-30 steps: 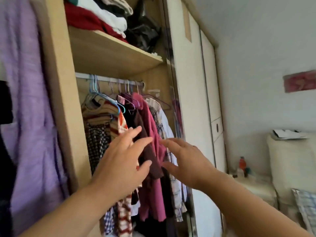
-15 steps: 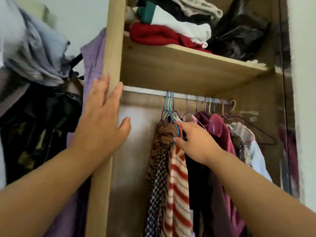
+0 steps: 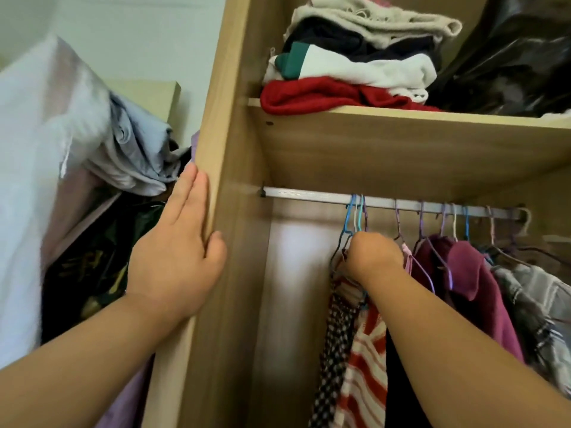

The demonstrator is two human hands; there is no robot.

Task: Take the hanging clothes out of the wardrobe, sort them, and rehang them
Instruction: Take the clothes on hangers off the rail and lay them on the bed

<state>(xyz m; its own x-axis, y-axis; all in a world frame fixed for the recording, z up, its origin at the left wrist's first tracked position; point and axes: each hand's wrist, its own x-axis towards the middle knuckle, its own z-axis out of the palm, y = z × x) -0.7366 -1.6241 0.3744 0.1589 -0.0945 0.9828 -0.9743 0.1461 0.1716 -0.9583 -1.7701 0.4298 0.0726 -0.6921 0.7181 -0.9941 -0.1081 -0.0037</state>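
Pale wall (image 3: 139, 41) (softly daylit) rises behind a beige board (image 3: 148, 97).

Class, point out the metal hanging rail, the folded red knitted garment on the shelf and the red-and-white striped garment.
metal hanging rail (image 3: 309, 195): head view, bare left stretch.
folded red knitted garment (image 3: 309, 94): head view, front fold.
red-and-white striped garment (image 3: 364, 381): head view, front.

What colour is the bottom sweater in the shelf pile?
The bottom sweater is red, clearest in the head view.

The wardrobe (image 3: 234, 211) was matt wood grain, the rail (image 3: 309, 194) smooth pale metal, the hangers (image 3: 354, 213) thin coated wire, the red jumper (image 3: 309, 94) fuzzy knit cloth, the black bag (image 3: 509, 57) glossy plastic
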